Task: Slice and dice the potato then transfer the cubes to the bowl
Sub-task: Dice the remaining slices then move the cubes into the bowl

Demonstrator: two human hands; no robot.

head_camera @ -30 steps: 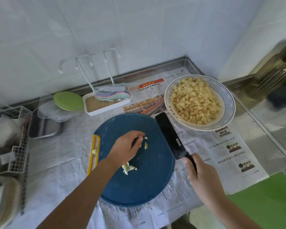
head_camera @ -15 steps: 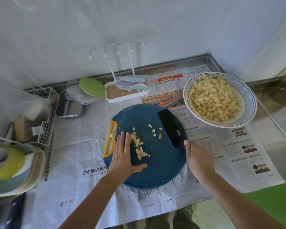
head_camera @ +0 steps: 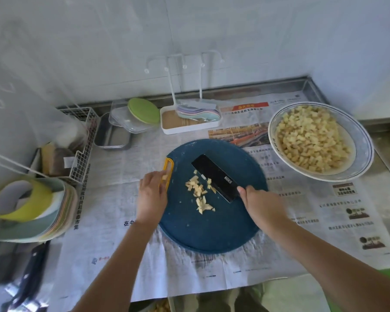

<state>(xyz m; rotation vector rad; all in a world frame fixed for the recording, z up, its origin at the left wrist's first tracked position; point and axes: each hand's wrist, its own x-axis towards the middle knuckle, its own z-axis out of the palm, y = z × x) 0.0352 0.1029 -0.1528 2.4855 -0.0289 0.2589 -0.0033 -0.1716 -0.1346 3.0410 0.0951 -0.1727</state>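
Although most of the potato is already diced and heaped as cubes in the blue-rimmed bowl, set at two o'clock from the round blue cutting board, the task is judged not quite finished. A small scatter of cut pieces is seen near the board's centre, just at the eight o'clock side of the black cleaver, whose blade is laid aslant from centre toward eleven o'clock. The cleaver's handle is gripped by the right hand at the board's three o'clock edge. The left hand is laid over the yellow board handle at nine o'clock, well apart from the right. One stray cube is seen at its fingertips, but whether it is pinched or merely touched cannot be told through the blur. No uncut potato is shown, so cutting is reckoned done; the scatter and the stray are left to be gathered and carried to the bowl.
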